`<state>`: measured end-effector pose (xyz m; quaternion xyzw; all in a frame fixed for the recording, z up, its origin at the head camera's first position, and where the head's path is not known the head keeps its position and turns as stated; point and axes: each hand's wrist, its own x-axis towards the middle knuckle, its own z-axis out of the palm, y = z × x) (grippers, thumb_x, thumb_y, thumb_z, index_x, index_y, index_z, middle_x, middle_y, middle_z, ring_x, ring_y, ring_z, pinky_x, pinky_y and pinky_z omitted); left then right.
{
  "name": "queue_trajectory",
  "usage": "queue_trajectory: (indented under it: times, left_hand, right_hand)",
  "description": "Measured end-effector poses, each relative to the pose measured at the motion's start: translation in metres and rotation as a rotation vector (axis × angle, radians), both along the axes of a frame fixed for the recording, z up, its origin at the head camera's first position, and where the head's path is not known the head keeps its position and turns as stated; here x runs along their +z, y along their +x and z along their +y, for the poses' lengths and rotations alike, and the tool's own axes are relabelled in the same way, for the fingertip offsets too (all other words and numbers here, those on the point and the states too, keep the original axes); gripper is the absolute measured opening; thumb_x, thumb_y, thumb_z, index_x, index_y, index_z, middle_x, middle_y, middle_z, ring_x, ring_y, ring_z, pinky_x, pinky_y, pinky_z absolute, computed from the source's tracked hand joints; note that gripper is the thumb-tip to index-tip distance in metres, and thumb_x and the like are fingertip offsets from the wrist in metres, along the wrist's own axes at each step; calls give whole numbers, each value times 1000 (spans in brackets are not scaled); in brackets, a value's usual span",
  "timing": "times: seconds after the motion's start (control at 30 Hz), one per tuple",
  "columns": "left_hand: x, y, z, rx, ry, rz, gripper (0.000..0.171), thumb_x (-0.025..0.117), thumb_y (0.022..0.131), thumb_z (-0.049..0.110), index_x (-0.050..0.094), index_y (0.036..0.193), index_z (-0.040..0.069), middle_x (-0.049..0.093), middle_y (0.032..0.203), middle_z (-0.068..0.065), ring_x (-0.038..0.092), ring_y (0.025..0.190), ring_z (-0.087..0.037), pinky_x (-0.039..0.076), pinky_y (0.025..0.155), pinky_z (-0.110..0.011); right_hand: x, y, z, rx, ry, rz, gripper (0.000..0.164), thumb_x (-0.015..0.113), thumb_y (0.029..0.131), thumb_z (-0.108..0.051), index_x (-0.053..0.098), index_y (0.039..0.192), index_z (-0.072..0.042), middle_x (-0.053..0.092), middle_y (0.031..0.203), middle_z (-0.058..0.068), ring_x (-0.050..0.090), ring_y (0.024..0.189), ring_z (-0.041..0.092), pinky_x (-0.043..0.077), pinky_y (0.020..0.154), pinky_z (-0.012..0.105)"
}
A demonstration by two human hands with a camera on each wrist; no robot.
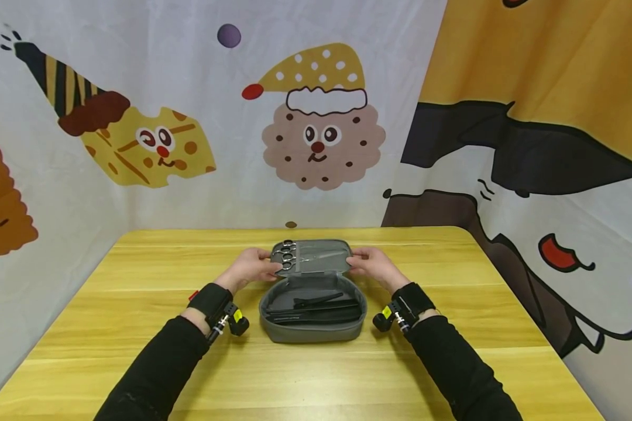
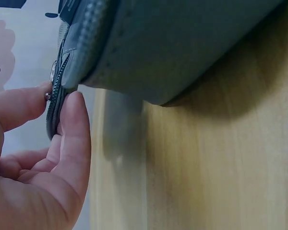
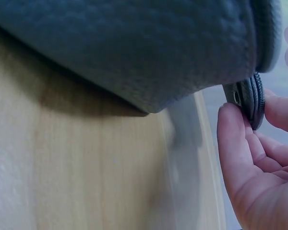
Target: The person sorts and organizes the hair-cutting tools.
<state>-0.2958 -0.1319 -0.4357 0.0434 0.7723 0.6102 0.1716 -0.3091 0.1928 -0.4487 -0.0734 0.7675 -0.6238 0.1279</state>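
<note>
A grey zippered case (image 1: 312,334) stands on the table with its lid (image 1: 323,266) folded back, away from the person. Tucked in a row along the lid's left part are several scissors (image 1: 287,257), their finger rings showing. Dark slim tools, among them a black clip-like piece (image 1: 318,300), lie in the case's lower half. My left hand (image 1: 251,266) pinches the lid's left edge between thumb and fingers; in the left wrist view the zipper teeth (image 2: 57,91) run between them. My right hand (image 1: 377,266) pinches the lid's right edge the same way.
The yellow wood-grain table (image 1: 316,380) extends around the case, its far edge just behind the lid. A printed cartoon curtain (image 1: 189,70) hangs behind and at both sides. Each wrist carries a strapped black camera (image 1: 237,323).
</note>
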Motion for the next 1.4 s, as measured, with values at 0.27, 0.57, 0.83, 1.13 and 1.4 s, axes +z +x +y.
queue_trajectory:
  times: [0.27, 0.57, 0.83, 1.13, 1.4]
  left_hand:
    - [-2, 0, 4, 59, -25, 20, 65, 68, 92, 2, 33, 144, -16, 58, 120, -31, 68, 73, -19, 59, 73, -34]
    - [-3, 1, 5, 104, 17, 127, 59, 74, 86, -3, 42, 134, -14, 68, 95, -24, 69, 69, -21, 59, 73, -44]
    - [2, 6, 6, 127, -9, 197, 61, 77, 82, -4, 45, 133, -12, 68, 92, -23, 70, 70, -25, 58, 76, -51]
    - [4, 8, 6, 123, -99, 328, 40, 79, 81, -1, 58, 114, -12, 68, 81, -16, 70, 73, -32, 59, 72, -48]
    - [5, 8, 5, 167, -239, 516, 35, 83, 78, 5, 62, 104, -4, 67, 78, -11, 66, 70, -24, 56, 61, -33]
  right_hand:
    - [1, 1, -3, -40, -45, 19, 42, 57, 99, 1, 45, 134, 20, 61, 116, 29, 68, 83, 14, 49, 96, 50]
    - [6, 3, -6, -108, -46, 63, 39, 61, 98, -2, 53, 131, 16, 66, 105, 18, 66, 79, 11, 50, 94, 52]
    - [8, 5, -7, -133, -81, 114, 36, 63, 95, 2, 54, 127, 17, 68, 100, 13, 66, 77, 9, 58, 78, 31]
    - [12, 9, -8, -149, -69, 180, 34, 63, 94, 4, 55, 125, 16, 66, 100, 14, 64, 79, 8, 57, 82, 39]
    - [17, 10, -9, -179, -52, 236, 32, 64, 93, 4, 57, 122, 14, 63, 99, 13, 60, 83, 10, 57, 79, 27]
